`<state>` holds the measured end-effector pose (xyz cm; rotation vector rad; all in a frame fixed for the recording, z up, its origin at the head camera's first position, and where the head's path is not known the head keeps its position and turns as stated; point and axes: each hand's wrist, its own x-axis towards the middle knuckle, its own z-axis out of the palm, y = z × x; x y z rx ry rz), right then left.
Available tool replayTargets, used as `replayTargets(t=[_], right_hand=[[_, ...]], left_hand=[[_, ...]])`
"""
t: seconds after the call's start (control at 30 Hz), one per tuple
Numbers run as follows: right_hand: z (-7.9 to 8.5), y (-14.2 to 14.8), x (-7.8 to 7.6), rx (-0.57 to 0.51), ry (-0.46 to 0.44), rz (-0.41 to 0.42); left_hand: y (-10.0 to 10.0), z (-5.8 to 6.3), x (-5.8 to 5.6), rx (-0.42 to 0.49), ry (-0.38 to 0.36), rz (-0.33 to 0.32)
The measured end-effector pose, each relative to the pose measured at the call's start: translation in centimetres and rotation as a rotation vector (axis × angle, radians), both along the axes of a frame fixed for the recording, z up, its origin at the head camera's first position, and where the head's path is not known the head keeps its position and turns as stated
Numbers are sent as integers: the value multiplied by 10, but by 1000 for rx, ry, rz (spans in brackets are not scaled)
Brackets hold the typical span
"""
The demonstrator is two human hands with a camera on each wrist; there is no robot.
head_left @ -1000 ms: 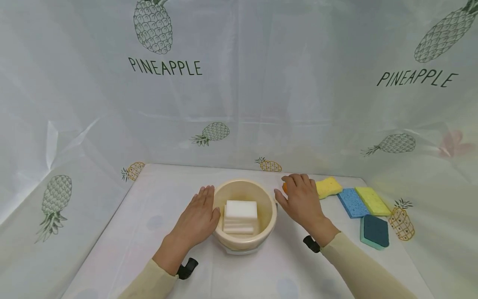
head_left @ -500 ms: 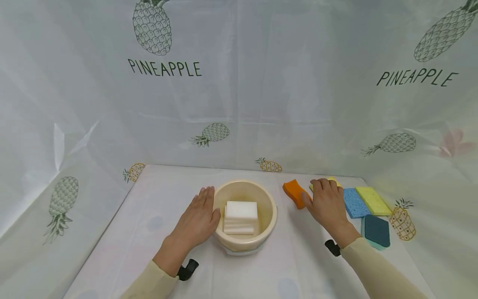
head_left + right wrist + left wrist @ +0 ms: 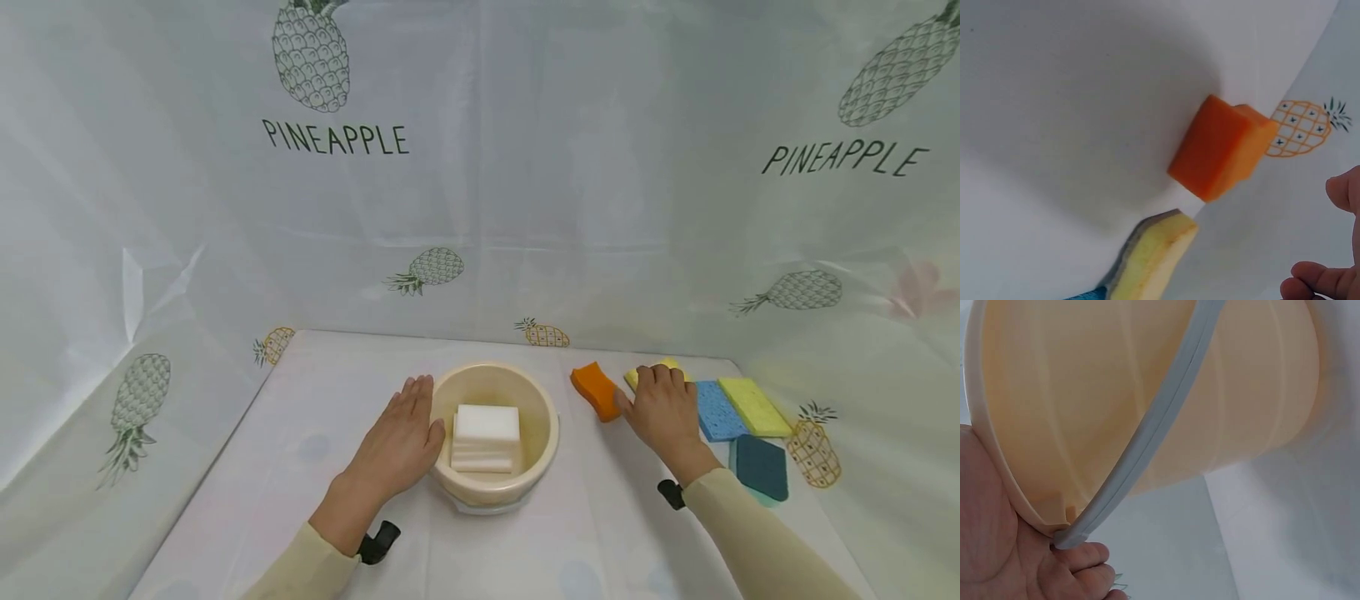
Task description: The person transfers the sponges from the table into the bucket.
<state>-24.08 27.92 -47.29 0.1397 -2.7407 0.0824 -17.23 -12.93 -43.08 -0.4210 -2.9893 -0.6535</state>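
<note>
My left hand [image 3: 397,437] lies with straight fingers against the left side of a cream bucket [image 3: 487,489]. In the left wrist view, the bucket's wall [image 3: 1247,394] and grey handle [image 3: 1147,437] show, with the rim against the palm. Several stacked white sponges [image 3: 487,425] lie inside the bucket. My right hand [image 3: 662,412] is over a yellow sponge [image 3: 681,368], partly hiding it. An orange sponge [image 3: 595,390] lies just left of the thumb. The right wrist view shows thumb and fingers [image 3: 1329,281] apart, holding nothing, with the yellow sponge [image 3: 1154,256] having a greyish face.
Right of my right hand lie a blue sponge [image 3: 718,412], a yellow-green sponge [image 3: 753,408] and a dark teal sponge [image 3: 761,468]. A pineapple-print sheet [image 3: 585,208] rises behind and beside the white table [image 3: 337,392].
My right hand has moved right, from over the orange sponge to the yellow one, uncovering the orange sponge. The left hand stays against the bucket.
</note>
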Motion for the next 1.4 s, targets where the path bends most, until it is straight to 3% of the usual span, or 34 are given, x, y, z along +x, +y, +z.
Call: replayTargets(t=[0.3,0.63,1.0,1.4], right_hand=[[-18,25,2,3,-53,-22],[-30,79,34,-6,-76,-159],[-44,132,76,-63,-263,-369],[-46,141,93,-95,-463,-509]], left_hand=[[0,-2,0,3,11,-1],[-1,-3,1,5,7,-10],[-1,-3,0,9,11,-15],[-1,-4,-2,9,9,-24]])
